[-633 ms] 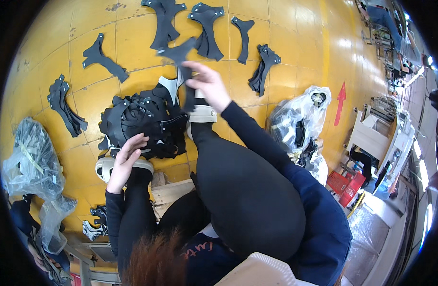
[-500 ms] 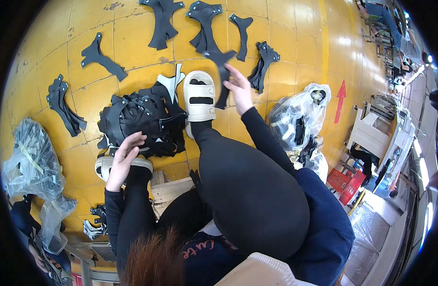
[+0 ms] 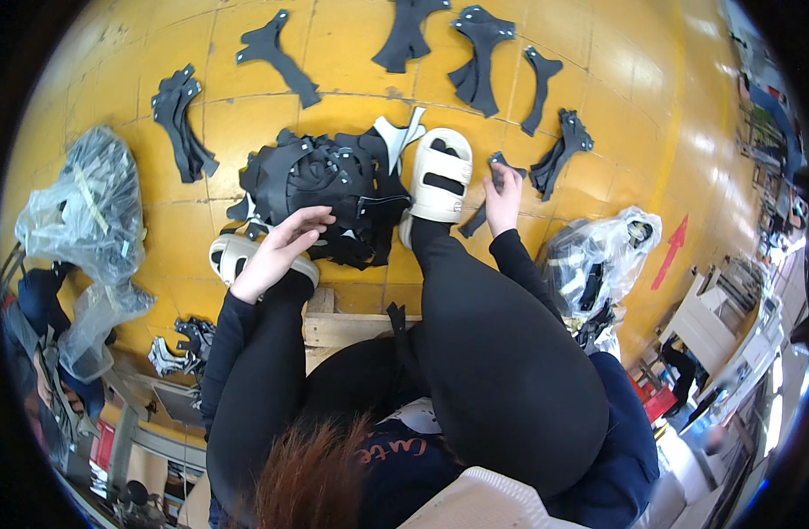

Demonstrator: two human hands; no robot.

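Note:
I sit on a low wooden stool [image 3: 347, 328] over a yellow tiled floor. My left hand [image 3: 277, 251] hangs open at the near edge of a big heap of black cut pieces [image 3: 321, 189], fingers just touching it. My right hand [image 3: 503, 196] reaches past my right knee and grips a long black cut piece [image 3: 477, 216] low over the floor. Cream sandals are on my left foot [image 3: 237, 256] and right foot [image 3: 438, 175].
Sorted stacks of black pieces [image 3: 475, 57] lie spread over the far floor; another stack [image 3: 182, 123] is at the left. Clear plastic bags of parts sit at the left [image 3: 87, 212] and the right [image 3: 598, 260]. Boxes and shelving crowd the right edge.
My right hand has drawn back from the far stacks and swung right, down to the floor beside my right foot, with a black piece in it. My left hand has barely moved.

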